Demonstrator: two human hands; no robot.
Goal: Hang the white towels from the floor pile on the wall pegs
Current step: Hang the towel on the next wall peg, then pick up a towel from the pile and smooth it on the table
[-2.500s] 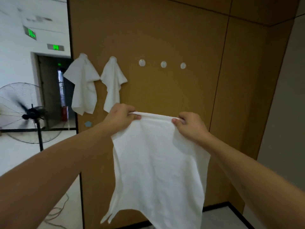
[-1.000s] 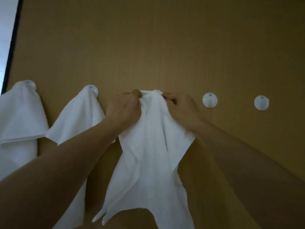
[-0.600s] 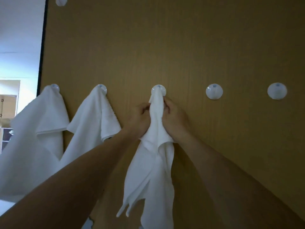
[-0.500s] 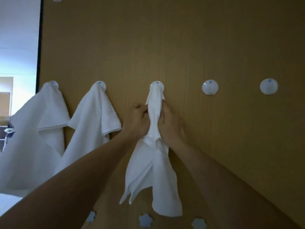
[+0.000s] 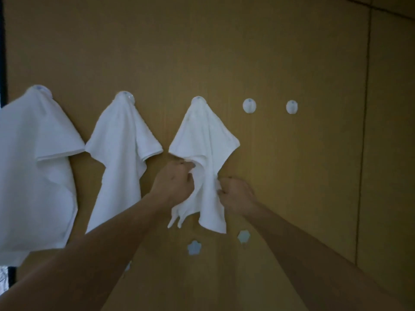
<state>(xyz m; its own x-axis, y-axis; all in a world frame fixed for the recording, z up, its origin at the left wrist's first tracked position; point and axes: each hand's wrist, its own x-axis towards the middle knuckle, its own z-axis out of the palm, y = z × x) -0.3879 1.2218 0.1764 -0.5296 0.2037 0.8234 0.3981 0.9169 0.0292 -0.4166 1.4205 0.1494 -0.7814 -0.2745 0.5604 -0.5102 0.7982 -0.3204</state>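
Head view: both hands (left (image 5: 174, 182), right (image 5: 234, 194)) pinch the unlabelled third towel (image 5: 205, 140).

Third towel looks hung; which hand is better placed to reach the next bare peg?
Right, probably. The right hand grips the third towel on the side nearer the fourth peg; the left hand would have to cross the towel.

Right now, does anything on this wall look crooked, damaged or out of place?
Nothing stands out. Three towels hang from pegs; the third towel is bunched where the left hand and right hand grip it. Two pegs to its right are bare. The pale flower shapes below sit at uneven heights, which may be deliberate.
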